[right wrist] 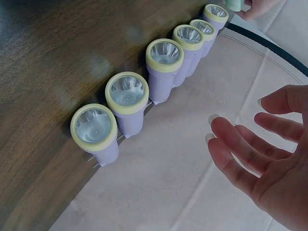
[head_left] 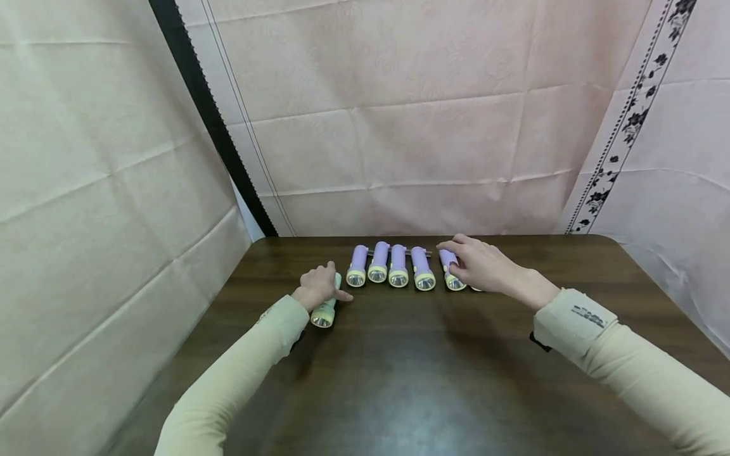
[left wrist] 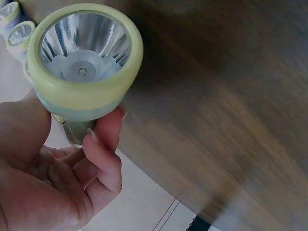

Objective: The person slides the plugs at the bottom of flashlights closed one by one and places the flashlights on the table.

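On the left of the table, my left hand (head_left: 318, 285) holds a green flashlight (head_left: 324, 315) with a pale yellow rim. The left wrist view shows its reflector head (left wrist: 79, 94) up close, fingers curled around the narrower body behind it. My right hand (head_left: 481, 263) hovers over the right end of a row of purple flashlights, partly covering the last two. Its fingers (right wrist: 240, 154) are spread and loosely bent around nothing in the right wrist view. One purple flashlight (right wrist: 127, 101) near that end lies with its lens toward me, as do the others.
Thin metal rods (right wrist: 149, 104) run beneath the purple row, near the far edge of the dark wooden table (head_left: 388, 373). Pale cloth (head_left: 433, 126) hangs behind the table and along both sides. A dark strip (head_left: 217, 120) borders the cloth at left.
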`<state>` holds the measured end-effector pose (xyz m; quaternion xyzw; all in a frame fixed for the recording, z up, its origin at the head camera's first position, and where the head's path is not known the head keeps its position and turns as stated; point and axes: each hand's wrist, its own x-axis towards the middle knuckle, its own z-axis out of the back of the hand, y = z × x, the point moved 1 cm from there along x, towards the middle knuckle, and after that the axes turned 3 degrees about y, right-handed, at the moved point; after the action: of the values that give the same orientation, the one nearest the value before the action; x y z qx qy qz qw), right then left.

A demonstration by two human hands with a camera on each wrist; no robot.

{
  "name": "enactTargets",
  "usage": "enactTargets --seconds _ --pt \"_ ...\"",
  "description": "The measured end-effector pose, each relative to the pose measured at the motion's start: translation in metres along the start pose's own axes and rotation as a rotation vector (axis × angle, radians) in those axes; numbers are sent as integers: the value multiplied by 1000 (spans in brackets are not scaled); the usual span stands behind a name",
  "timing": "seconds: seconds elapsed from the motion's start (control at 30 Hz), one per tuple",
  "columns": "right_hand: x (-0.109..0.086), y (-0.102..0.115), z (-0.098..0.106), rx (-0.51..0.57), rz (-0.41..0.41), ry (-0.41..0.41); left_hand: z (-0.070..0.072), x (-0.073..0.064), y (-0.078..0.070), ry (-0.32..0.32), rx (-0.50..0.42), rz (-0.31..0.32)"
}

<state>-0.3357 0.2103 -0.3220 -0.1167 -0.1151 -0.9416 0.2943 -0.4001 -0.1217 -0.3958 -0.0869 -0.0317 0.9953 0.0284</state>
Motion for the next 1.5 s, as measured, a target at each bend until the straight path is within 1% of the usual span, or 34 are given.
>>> enactTargets --seconds 0.1,0.3,0.4,0.6,0.77,0.83,0.93,1.0,1.03,1.13,1.2,1.23,1.33,1.5 --pt "1 -1 0 6 3 -3 -3 3 2 0 18 -7" --pt "2 -4 -2 -2 12 -30 -5 5 3 1 19 -21" --pt "1 -4 -3 5 15 -37 -6 5 3 13 -1 -23" --pt "-2 -6 -7 15 20 -41 -11 3 6 53 -75 -20" --pt "-6 -10 -7 13 11 -67 -5 1 7 86 -103 -37" --pt "-8 -12 -7 13 7 -75 0 0 7 101 -96 -39" --pt "-10 -15 -7 9 3 -80 8 1 5 98 -92 -44" --pt "-10 -17 -6 8 2 -77 16 6 3 62 -86 -65" --pt "-10 -18 -5 5 0 -75 20 11 0 34 -84 -91" --pt "-11 -21 -3 1 -11 -71 29 26 -10 -53 -86 -169" --pt "-12 -23 -2 3 -23 -65 34 36 -19 -78 -95 -198" --pt "-12 -24 -3 4 -28 -61 35 40 -24 -76 -101 -201" --pt "-13 -26 -5 5 -41 -45 35 52 -36 -45 -121 -170" --pt "-15 -28 -9 -1 -54 -34 28 66 -50 -10 -118 -113"
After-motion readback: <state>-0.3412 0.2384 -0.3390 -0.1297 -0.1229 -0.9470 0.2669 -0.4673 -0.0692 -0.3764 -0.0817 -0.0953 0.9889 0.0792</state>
